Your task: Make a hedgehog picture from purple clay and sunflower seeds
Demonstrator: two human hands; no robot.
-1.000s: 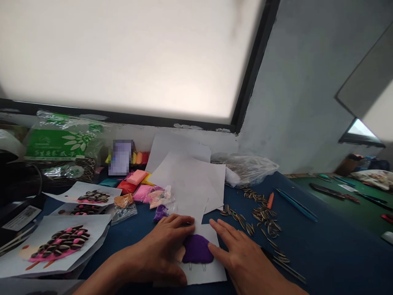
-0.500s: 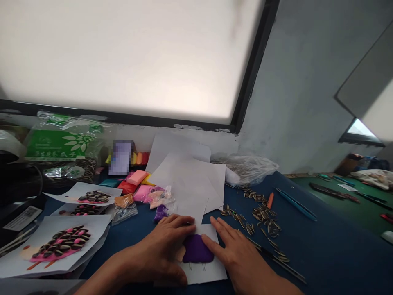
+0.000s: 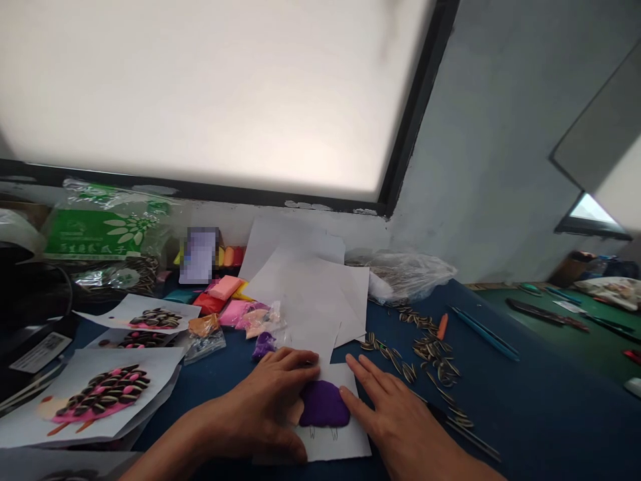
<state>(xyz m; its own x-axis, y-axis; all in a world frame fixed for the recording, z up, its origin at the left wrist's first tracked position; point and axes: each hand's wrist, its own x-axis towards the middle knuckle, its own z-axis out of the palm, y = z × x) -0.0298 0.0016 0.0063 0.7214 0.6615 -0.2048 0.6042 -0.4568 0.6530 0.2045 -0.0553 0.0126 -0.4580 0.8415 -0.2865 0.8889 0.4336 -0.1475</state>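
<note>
A flattened piece of purple clay [image 3: 325,405] lies on a small white sheet of paper [image 3: 350,446], with two drawn legs below it. Peach clay [image 3: 294,412] joins its left side, partly covered by my left hand [image 3: 275,401]. That hand rests on the paper with thumb and fingers apart, arched around the left end. On the other side my right hand [image 3: 388,407] lies with fingers stretched out, its thumb at the right edge of the purple clay. Neither hand grips anything.
Sunflower seeds [image 3: 435,357] and blue tweezers [image 3: 485,334] lie on the right. Finished hedgehog pictures [image 3: 103,397] are at left. Blank white sheets [image 3: 310,287], bagged clay [image 3: 263,346] and a green seed bag [image 3: 95,234] stand toward the window wall.
My right thumb has slid slightly right, from the top of the purple clay to its edge, uncovering more of it. My left hand stays nearly still.
</note>
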